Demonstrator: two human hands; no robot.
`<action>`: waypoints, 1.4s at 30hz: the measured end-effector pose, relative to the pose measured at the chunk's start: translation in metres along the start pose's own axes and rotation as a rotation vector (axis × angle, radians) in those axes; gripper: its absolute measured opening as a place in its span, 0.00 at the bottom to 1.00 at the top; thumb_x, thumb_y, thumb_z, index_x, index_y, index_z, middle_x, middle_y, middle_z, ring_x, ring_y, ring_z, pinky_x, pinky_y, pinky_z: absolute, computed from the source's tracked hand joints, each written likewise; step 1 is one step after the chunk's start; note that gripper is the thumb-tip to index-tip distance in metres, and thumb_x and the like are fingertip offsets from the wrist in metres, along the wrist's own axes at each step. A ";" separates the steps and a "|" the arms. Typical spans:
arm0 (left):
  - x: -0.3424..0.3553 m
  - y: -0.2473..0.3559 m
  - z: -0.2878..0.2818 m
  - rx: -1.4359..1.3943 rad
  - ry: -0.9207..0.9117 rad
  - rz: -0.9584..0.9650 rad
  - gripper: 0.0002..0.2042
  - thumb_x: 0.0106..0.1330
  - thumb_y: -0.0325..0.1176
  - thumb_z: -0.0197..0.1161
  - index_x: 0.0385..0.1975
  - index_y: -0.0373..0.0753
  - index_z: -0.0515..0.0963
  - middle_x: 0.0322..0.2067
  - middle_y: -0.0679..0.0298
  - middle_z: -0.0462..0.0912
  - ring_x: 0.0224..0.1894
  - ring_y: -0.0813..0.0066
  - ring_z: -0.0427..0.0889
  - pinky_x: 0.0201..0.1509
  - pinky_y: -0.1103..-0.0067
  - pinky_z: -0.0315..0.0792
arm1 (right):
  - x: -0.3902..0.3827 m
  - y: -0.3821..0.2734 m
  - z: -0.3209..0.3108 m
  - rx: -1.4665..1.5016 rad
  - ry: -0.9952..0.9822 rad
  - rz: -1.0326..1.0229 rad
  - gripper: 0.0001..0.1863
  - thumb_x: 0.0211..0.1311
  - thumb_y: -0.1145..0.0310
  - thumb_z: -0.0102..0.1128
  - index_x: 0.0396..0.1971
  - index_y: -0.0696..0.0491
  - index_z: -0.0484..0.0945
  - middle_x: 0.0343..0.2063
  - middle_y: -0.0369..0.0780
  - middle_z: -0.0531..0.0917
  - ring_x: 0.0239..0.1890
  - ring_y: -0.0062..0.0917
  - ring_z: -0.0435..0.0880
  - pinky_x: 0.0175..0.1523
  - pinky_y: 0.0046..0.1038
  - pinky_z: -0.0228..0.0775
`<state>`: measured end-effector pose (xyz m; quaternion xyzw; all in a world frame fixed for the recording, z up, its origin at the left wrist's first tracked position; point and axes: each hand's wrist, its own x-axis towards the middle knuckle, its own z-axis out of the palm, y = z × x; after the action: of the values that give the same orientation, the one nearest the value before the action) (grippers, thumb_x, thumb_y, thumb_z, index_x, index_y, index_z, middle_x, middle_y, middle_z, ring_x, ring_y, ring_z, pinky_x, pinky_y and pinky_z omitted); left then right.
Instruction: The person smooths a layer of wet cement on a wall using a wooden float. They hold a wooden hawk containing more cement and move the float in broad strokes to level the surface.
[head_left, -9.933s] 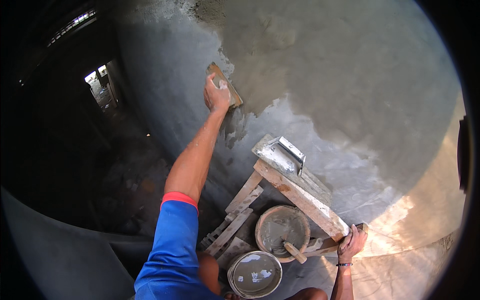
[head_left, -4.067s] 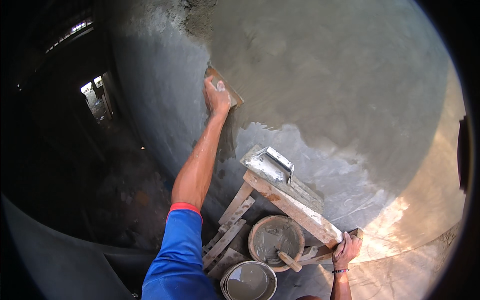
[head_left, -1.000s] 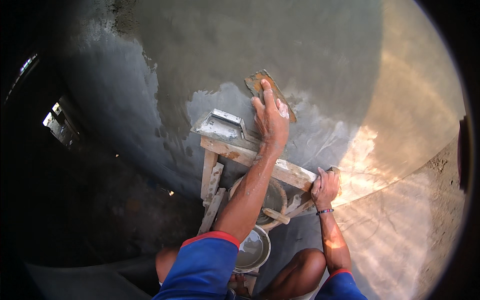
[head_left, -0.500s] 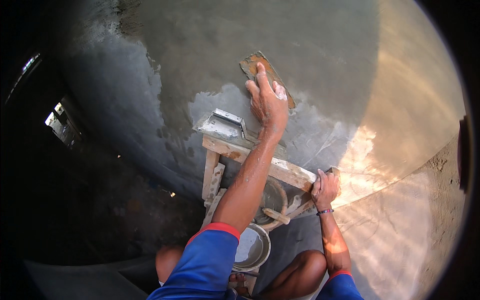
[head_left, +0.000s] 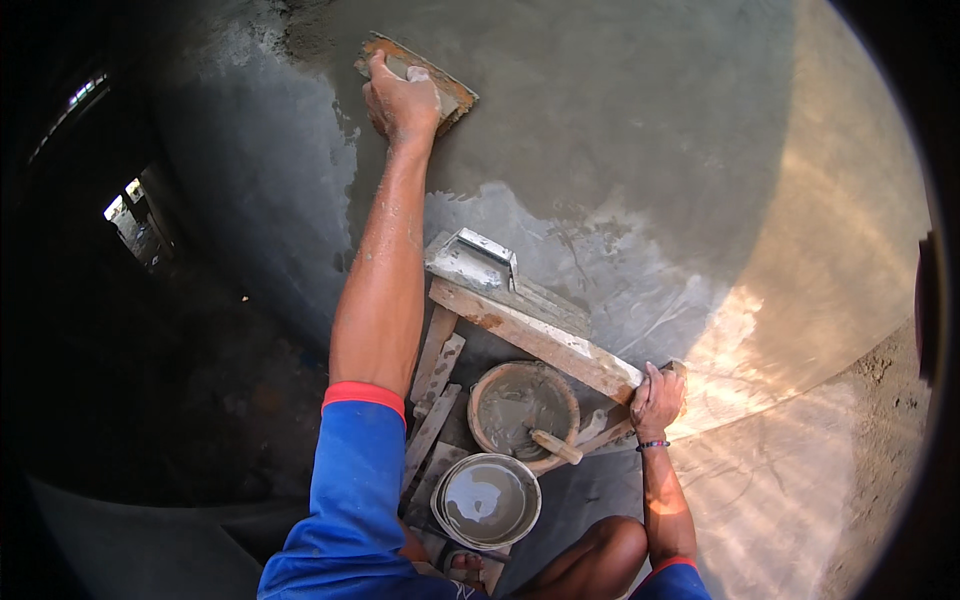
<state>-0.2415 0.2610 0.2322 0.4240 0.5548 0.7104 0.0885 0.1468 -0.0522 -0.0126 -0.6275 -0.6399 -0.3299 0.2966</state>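
My left hand (head_left: 402, 102) reaches far up the grey wall, its fingers closed round a plastering float (head_left: 456, 92) with a worn orange-brown blade. The float lies against damp, darker plaster (head_left: 600, 110). My right hand (head_left: 657, 402), with a bead bracelet at the wrist, grips the right end of a wooden bench (head_left: 540, 335). On the bench's top rests a metal trowel (head_left: 480, 262) with a pale, mortar-smeared handle, touched by neither hand. How the left fingers wrap the float's grip is partly hidden.
Below the bench stand a round basin (head_left: 573, 400) of grey mix, with a wooden-handled tool (head_left: 556, 447) across its rim, and a bucket (head_left: 537, 500) of greyish liquid. My knee (head_left: 612, 545) is beside them. Wooden legs (head_left: 430, 370) rise at left; sunlight falls on the right wall.
My left hand has swept the float up and left across the wall, and the basin is now uncovered by my arm. My right hand keeps its hold on the bench.
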 end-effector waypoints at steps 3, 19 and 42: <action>0.004 -0.022 0.013 -0.054 -0.078 -0.093 0.28 0.66 0.32 0.63 0.66 0.38 0.67 0.55 0.45 0.77 0.58 0.47 0.78 0.63 0.59 0.70 | -0.001 -0.003 -0.001 -0.023 -0.008 0.004 0.13 0.58 0.71 0.57 0.43 0.52 0.83 0.31 0.41 0.76 0.36 0.39 0.76 0.44 0.41 0.67; -0.282 0.035 0.014 -0.329 -0.496 0.065 0.32 0.65 0.27 0.63 0.70 0.39 0.62 0.54 0.46 0.72 0.57 0.47 0.75 0.60 0.60 0.69 | -0.006 0.008 -0.003 -0.017 0.006 0.006 0.14 0.58 0.71 0.57 0.45 0.50 0.82 0.32 0.41 0.76 0.37 0.39 0.75 0.44 0.41 0.67; -0.231 0.085 0.032 -0.152 -0.443 0.172 0.29 0.67 0.31 0.63 0.68 0.41 0.63 0.46 0.51 0.72 0.41 0.52 0.81 0.41 0.62 0.76 | -0.004 0.002 -0.004 0.005 0.012 0.013 0.17 0.54 0.71 0.58 0.45 0.50 0.82 0.31 0.40 0.75 0.36 0.38 0.74 0.43 0.40 0.67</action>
<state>-0.0456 0.1146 0.1903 0.6070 0.4288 0.6447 0.1788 0.1489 -0.0579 -0.0133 -0.6288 -0.6349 -0.3303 0.3041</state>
